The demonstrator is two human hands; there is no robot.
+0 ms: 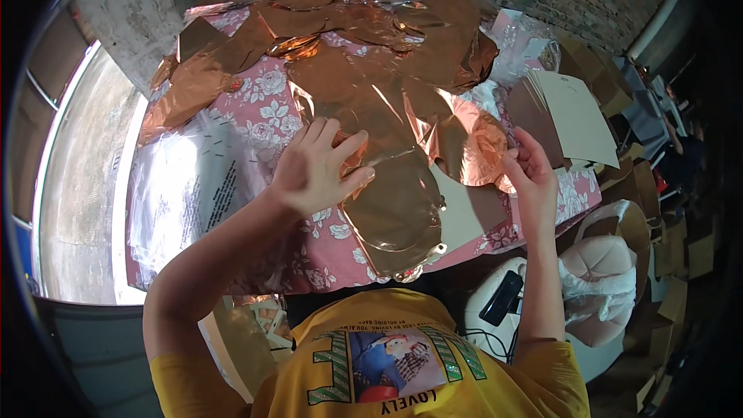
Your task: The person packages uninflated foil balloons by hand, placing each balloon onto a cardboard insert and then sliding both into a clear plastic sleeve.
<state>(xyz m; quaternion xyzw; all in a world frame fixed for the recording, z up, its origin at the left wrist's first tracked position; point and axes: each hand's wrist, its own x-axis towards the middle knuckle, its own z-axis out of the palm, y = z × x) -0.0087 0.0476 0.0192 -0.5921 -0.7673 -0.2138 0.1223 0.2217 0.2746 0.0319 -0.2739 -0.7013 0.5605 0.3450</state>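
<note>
A flat, uninflated copper-coloured foil balloon (396,213) lies spread in front of me, its rounded lower part over a beige card sheet (472,205). My left hand (313,169) rests on the balloon's left edge with thumb and fingers apart. At the opposite side, my right hand (534,172) is closed, thumb and fingertips pinching the edge of a crinkled, shiny foil lobe. Small tabs show along the balloon's lower right rim. Both hands are apart from the stack of card sheets (576,116) on the right.
More copper foil balloons (325,19) are heaped at the far side of the pink floral tablecloth (267,89). Clear plastic bags (182,186) lie to the left. Near the right front, a dark phone (503,298) sits beside a padded seat (596,286). Cardboard boxes (673,302) crowd the right.
</note>
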